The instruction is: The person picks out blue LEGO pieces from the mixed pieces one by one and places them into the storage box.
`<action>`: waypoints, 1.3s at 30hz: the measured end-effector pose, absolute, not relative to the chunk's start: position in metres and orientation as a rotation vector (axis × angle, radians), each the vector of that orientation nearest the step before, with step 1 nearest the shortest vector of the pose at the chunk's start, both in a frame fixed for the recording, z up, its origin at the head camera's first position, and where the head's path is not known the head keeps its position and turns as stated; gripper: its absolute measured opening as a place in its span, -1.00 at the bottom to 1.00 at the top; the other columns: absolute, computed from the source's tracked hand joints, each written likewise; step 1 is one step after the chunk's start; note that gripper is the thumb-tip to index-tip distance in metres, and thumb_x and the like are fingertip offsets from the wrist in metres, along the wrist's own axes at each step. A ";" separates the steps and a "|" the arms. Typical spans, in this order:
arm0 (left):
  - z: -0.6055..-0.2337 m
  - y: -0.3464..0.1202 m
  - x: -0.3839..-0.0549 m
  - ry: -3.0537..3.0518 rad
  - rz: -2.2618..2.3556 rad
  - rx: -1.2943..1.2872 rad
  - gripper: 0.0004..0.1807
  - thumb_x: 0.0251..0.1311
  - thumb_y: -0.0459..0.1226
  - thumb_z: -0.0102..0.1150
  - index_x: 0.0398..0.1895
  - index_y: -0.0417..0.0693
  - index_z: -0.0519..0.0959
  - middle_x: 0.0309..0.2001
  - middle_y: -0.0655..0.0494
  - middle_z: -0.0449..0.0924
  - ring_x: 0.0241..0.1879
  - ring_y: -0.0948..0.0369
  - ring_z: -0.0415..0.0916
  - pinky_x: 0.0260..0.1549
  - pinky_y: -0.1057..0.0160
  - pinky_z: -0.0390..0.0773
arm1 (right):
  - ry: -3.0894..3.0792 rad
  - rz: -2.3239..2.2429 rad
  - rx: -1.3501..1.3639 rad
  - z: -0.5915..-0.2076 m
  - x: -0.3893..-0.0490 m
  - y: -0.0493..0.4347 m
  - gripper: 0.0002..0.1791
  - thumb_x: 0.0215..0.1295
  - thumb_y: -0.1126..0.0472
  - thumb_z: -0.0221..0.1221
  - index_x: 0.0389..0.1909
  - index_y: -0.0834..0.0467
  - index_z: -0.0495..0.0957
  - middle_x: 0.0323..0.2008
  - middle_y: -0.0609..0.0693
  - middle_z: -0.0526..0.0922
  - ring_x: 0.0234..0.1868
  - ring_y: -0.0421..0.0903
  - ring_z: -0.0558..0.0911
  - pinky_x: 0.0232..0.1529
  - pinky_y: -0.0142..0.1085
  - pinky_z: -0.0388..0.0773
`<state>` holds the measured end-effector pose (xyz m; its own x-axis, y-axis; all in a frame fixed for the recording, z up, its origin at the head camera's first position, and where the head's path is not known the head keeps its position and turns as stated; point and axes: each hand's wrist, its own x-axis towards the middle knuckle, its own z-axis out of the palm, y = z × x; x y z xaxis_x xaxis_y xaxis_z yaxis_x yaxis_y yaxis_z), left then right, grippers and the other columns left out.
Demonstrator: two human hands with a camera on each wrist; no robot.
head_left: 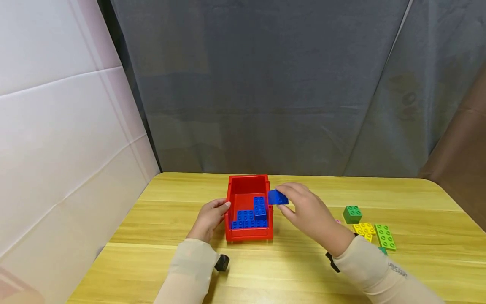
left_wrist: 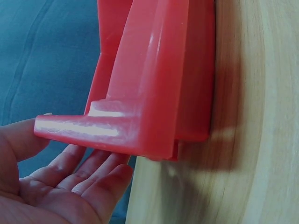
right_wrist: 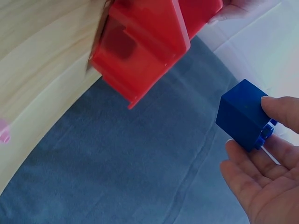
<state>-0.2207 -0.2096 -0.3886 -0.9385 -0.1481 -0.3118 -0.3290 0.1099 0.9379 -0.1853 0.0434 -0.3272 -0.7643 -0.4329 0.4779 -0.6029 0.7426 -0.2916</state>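
Observation:
A red plastic bin (head_left: 248, 234) stands on the wooden table with several blue toy bricks (head_left: 249, 221) inside, gathered toward its near end and right side. My left hand (head_left: 209, 216) holds the bin's left rim, thumb on top; in the left wrist view its fingers (left_wrist: 100, 168) curl under that rim. At the bin's right edge, my right hand (head_left: 309, 209) pinches a blue toy brick (head_left: 278, 197) between thumb and fingers. The right wrist view shows this brick (right_wrist: 243, 112) raised off the table, its studs toward the palm.
Right of my right forearm lie a dark green brick (head_left: 352, 214), yellow bricks (head_left: 364, 229) and a light green brick (head_left: 385, 237). A pink piece (head_left: 337, 221) is partly hidden by the forearm. A grey curtain (head_left: 258, 93) hangs behind the table's far edge.

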 end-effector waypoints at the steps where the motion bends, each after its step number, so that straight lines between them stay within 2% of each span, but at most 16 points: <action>1: -0.389 -0.210 -0.221 2.232 1.949 -0.484 -0.54 0.40 -0.23 0.03 0.29 -0.25 0.38 0.26 -0.22 0.38 0.24 -0.11 0.33 0.27 -0.02 0.34 | -2.558 0.620 0.803 -0.328 -0.186 0.042 -0.52 0.13 0.26 0.37 0.11 0.20 0.55 0.04 0.08 0.60 0.07 0.02 0.56 0.03 -0.09 0.59; 22: -0.389 -0.210 -0.221 2.227 1.963 -0.478 -0.54 0.40 -0.22 0.02 0.29 -0.24 0.39 0.25 -0.22 0.40 0.21 -0.09 0.36 0.25 -0.01 0.37 | -2.711 0.667 0.820 -0.336 -0.192 0.011 -0.45 0.20 0.18 0.33 0.23 0.10 0.49 0.13 0.03 0.55 0.19 -0.01 0.50 0.11 -0.14 0.55; 28: -0.389 -0.209 -0.221 2.228 1.958 -0.489 -0.54 0.40 -0.22 0.03 0.29 -0.23 0.39 0.24 -0.21 0.40 0.21 -0.08 0.36 0.25 0.00 0.37 | -2.770 0.641 0.838 -0.340 -0.196 0.002 -0.45 0.22 0.11 0.31 0.24 0.10 0.47 0.15 0.02 0.54 0.20 -0.02 0.48 0.12 -0.14 0.54; 39: -0.389 -0.209 -0.220 2.219 1.973 -0.493 -0.54 0.39 -0.23 0.04 0.28 -0.24 0.40 0.23 -0.21 0.42 0.19 -0.08 0.38 0.25 0.00 0.38 | -2.802 0.581 0.884 -0.345 -0.203 -0.011 -0.45 0.24 0.11 0.29 0.25 0.13 0.46 0.16 0.03 0.53 0.19 -0.03 0.48 0.18 -0.12 0.49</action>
<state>-0.2202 -0.2089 -0.3891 -0.9378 -0.1545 -0.3109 -0.3268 0.0911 0.9407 -0.2026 -0.0111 -0.3445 -0.8161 -0.5208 0.2505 -0.5775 0.7519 -0.3180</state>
